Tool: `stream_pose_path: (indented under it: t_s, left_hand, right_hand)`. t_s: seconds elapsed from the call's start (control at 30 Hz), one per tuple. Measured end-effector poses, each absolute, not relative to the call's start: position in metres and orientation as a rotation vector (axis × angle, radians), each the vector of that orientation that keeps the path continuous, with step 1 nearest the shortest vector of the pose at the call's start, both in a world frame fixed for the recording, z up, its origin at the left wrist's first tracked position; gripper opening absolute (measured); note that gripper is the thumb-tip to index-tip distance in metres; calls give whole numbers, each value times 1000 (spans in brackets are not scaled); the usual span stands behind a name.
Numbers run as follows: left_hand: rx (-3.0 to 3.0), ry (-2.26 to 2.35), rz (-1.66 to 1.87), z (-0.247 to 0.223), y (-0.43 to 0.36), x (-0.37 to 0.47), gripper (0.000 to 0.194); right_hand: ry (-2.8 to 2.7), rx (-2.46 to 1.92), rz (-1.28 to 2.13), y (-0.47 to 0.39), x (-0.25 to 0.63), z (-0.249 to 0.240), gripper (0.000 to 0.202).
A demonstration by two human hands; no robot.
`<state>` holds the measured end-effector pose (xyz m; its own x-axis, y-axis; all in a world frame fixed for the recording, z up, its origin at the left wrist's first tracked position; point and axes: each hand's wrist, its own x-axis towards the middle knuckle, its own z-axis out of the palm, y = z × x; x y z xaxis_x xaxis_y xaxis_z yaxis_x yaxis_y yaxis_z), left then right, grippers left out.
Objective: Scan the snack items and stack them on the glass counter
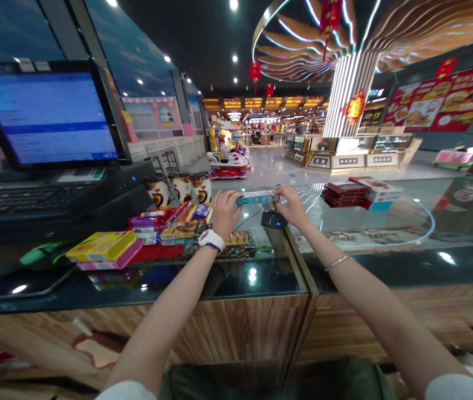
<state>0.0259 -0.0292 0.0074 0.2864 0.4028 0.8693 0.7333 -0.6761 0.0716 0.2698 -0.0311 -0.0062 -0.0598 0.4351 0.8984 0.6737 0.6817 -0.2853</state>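
Note:
A slim light-blue box (258,198) is held level above the glass counter, one end in each hand. My left hand (225,212), with a white watch at the wrist, grips its left end between thumb and fingers. At the right end, my right hand (293,205) pinches the box. Just below the box, near my right hand, a small black device (273,219) with a blue light sits on the counter. Colourful snack packets (182,222) lie to the left of my left hand.
A monitor (49,116) and keyboard (15,203) stand at the left. Yellow and pink boxes (104,248) lie before them, with three snack bags (181,188) behind the packets. Dark red packets (343,194) and a white-and-blue box (381,191) rest at the right.

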Motion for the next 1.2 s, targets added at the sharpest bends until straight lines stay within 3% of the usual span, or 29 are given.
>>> stream_pose_path:
  t_s: [0.23, 0.43, 0.67, 0.93, 1.03, 1.2]
  left_hand:
    - [-2200, -847, -1523, 8, -35, 37, 32]
    - [-2185, -763, -1543, 13, -49, 45, 32]
    - [-2290, -766, -1442, 10, -54, 49, 29]
    - [-2369, -874, -1421, 12, -63, 55, 26]
    - [-2367, -978, -1579, 13, -59, 54, 22]
    - [-2306, -1224, -2237, 12, -39, 53, 23]
  right_hand:
    - [-1611, -1024, 80, -16, 282, -12, 23]
    - [-1789, -990, -277, -25, 275, -11, 45]
    - [-1886, -947, -284, -29, 268, -11, 25]
    - [-1860, -963, -283, -28, 266, -13, 28]
    - [-1845, -959, -317, -35, 263, -10, 38]
    - [-1873, -945, -427, -46, 257, -4, 64]
